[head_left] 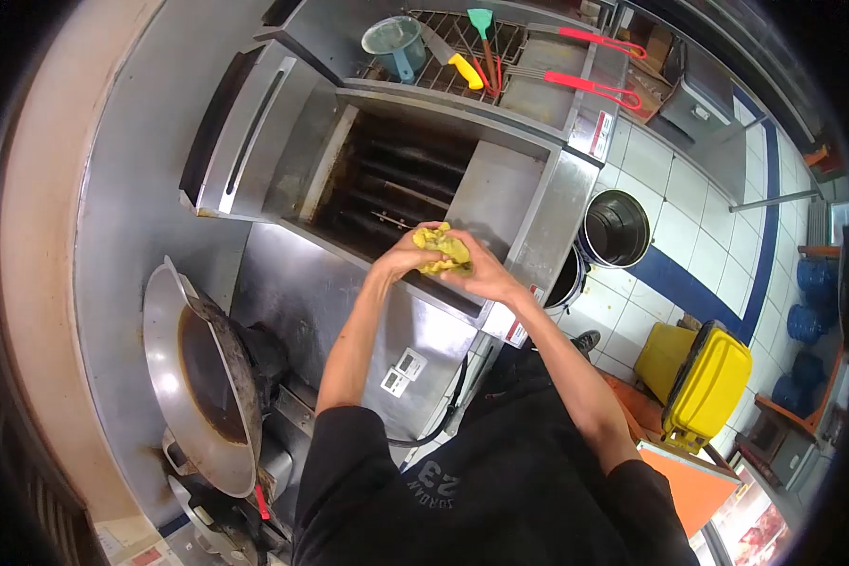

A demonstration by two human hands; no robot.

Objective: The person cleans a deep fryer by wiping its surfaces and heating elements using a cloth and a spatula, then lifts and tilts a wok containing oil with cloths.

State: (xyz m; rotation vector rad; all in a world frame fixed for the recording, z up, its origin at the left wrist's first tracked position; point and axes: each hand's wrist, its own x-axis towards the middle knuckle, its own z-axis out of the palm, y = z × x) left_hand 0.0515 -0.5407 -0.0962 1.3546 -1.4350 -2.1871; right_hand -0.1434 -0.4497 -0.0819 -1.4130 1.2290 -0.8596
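Cloth [441, 249] sits over the near edge of the steel fryer [561, 209]. White tiled floor [684, 184], banded blue, spreads right; a wok [168, 344] leans off the fryer's near left corner, a pot [616, 228] beside its right edge. Crumpled, yellow and dark-smudged, the cloth is bunched between left hand [407, 256] and right hand [486, 272], fingers curled, pinching it.

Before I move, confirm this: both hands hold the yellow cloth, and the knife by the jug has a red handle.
Wrong handle colour: in the head view the knife has a yellow one. The left hand and right hand do hold the yellow cloth.
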